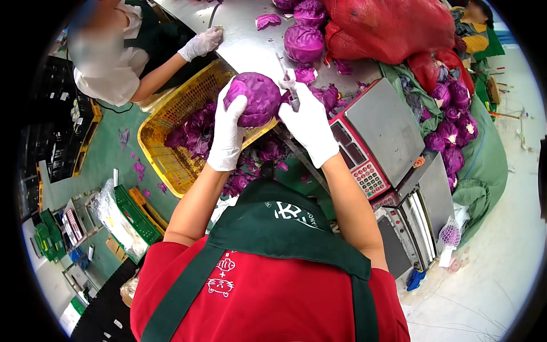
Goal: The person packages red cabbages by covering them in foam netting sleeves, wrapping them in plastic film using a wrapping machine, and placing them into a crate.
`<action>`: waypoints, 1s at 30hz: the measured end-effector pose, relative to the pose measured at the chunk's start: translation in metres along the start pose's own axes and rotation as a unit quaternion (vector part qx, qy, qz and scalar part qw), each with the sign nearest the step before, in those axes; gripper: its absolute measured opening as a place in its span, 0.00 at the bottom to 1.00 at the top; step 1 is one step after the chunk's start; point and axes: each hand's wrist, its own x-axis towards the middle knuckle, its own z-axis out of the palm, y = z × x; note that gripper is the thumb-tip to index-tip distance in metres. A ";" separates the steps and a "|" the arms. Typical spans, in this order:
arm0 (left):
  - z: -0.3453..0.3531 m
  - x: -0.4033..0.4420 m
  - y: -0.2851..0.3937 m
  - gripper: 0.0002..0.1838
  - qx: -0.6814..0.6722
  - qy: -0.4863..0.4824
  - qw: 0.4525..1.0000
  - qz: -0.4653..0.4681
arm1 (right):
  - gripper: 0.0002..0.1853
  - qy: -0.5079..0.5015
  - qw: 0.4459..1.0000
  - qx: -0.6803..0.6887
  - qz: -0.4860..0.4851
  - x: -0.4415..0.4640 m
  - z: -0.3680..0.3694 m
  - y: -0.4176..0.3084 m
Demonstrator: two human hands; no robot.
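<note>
My left hand (229, 128), in a white glove, is wrapped around the left side of a round red cabbage (254, 100), held above a yellow plastic basket (165, 171). Purple leaves (196, 128) lie inside that basket. Close to the cabbage's right side is my gloved right hand (310, 122), closed on a knife (294, 101); its thin blade points up and away, partly blurred. Past the knife, another red cabbage (303, 43) rests on the metal table (248, 40) among loose leaves.
A co-worker's gloved hand (202, 43) rests at the table edge, upper left. A large red mesh sack (387, 28) lies on the table. Right of me stands a weighing scale (384, 122), with a green sack (484, 165) of cabbages (453, 128) beyond. Leaves litter the floor (122, 182).
</note>
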 end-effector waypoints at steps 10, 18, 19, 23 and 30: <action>-0.023 0.007 0.017 0.46 -0.438 -0.080 0.855 -0.265 | 0.21 0.013 0.976 0.197 0.088 0.022 0.010 0.018; 0.014 0.010 0.000 0.41 -0.279 -0.060 0.923 -0.258 | 0.24 0.033 0.990 -0.136 -0.019 -0.065 -0.061 0.038; 0.023 0.014 -0.008 0.40 -0.224 -0.091 0.937 -0.252 | 0.23 0.084 0.987 -0.138 -0.007 -0.085 -0.075 0.036; 0.096 0.017 -0.043 0.38 0.117 -0.215 0.967 -0.068 | 0.24 0.278 0.949 -0.149 -0.026 -0.165 -0.138 0.043; 0.220 -0.001 -0.120 0.40 0.342 -0.393 0.841 0.143 | 0.23 0.484 0.800 -0.343 0.090 -0.360 -0.278 0.071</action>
